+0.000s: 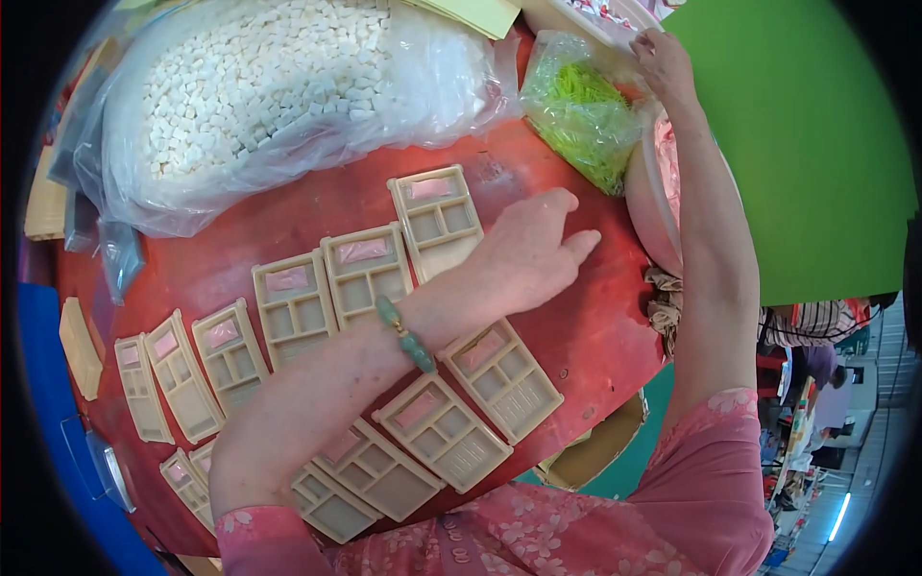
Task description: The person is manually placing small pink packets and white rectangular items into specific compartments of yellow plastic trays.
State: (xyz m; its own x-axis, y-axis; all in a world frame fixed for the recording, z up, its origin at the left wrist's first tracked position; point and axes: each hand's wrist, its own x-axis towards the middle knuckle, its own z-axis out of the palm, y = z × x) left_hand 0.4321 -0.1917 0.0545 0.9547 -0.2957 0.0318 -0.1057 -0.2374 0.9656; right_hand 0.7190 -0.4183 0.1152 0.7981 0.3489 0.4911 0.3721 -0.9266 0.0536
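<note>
My left hand (533, 252) reaches over the red table with thumb and forefinger apart and nothing visible between them. Beneath its wrist and forearm stand rows of beige compartment trays, among them a far tray (447, 252) and a near tray (445, 437). The trays I can see well each have a pink packet (429, 188) in one compartment; my forearm hides parts of several. At the far right, my right hand (665, 65) is at the rim of a white basin (586, 21) of small red-and-white pieces. Its fingers are curled together, and whatever they hold is too small to tell.
A big clear bag of white cubes (259, 86) fills the far left. Beside the basin lies a bag of bright green strips (586, 96), above a second basin (648, 206) with pink packets. A green surface (807, 144) is right; a cardboard box (600, 446) stands below the table edge.
</note>
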